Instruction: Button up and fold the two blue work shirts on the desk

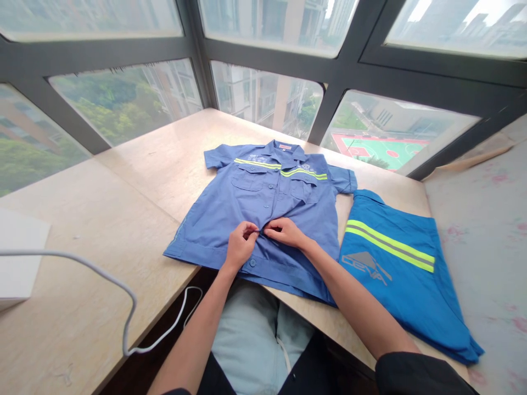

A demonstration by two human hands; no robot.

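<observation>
A blue short-sleeved work shirt (206, 222) lies spread face up on the window ledge, collar away from me, with yellow reflective stripes across the chest. My left hand (241, 241) pinches the front placket at its lower middle. Right beside it, my right hand (284, 231) grips the placket's other edge between thumb and finger. The cloth is gathered and raised a little where the fingertips meet. Whatever button sits between them is hidden. Below my left hand a button (252, 263) shows at the hem, and more buttons run up toward the collar.
To the right lies a folded brighter blue garment (395, 285) with a yellow-and-grey stripe and printed letters. A white cable (134, 307) loops over the ledge (94, 219) at left, near a white box (18, 263). Windows border the far side, and a flowered wall stands at right.
</observation>
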